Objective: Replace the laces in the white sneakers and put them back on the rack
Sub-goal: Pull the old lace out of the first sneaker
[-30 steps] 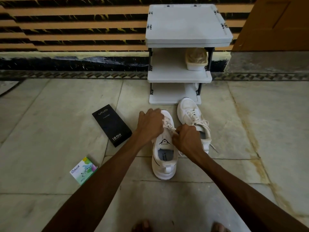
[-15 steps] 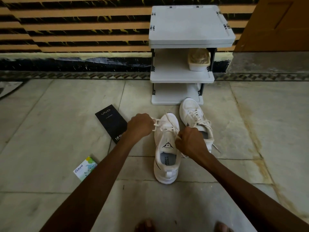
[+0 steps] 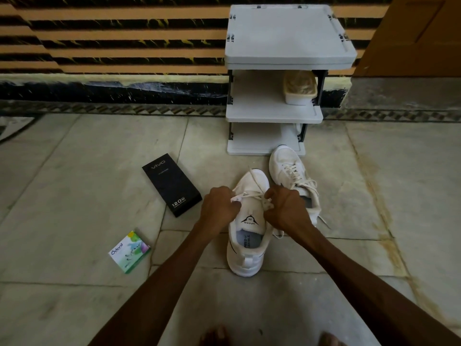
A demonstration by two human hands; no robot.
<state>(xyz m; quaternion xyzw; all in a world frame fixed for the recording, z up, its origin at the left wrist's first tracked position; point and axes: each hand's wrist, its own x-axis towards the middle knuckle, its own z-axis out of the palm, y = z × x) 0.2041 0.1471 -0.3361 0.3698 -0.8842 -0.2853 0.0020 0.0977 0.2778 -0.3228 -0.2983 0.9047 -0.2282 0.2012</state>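
Note:
Two white sneakers stand on the tiled floor before a grey three-shelf rack (image 3: 274, 116). The near sneaker (image 3: 245, 245) points away from me, its tongue marked SPEED. A cream lace (image 3: 252, 194) runs across its upper eyelets. My left hand (image 3: 218, 208) pinches the lace's left end at the shoe's left side. My right hand (image 3: 285, 208) grips the other end at the right side. The far sneaker (image 3: 289, 171) is laced, with loose ends trailing, and sits just right of the near one.
A black phone box (image 3: 172, 183) lies on the floor left of the sneakers. A small green and white Odonil box (image 3: 129, 252) lies nearer to me. A white tub (image 3: 300, 88) sits on the rack's middle shelf. My toes show at the bottom edge.
My left hand pulled out to the left with the lace, then came back beside the shoe. My right hand stayed at the shoe's right side. The lace now lies tighter across the eyelets.

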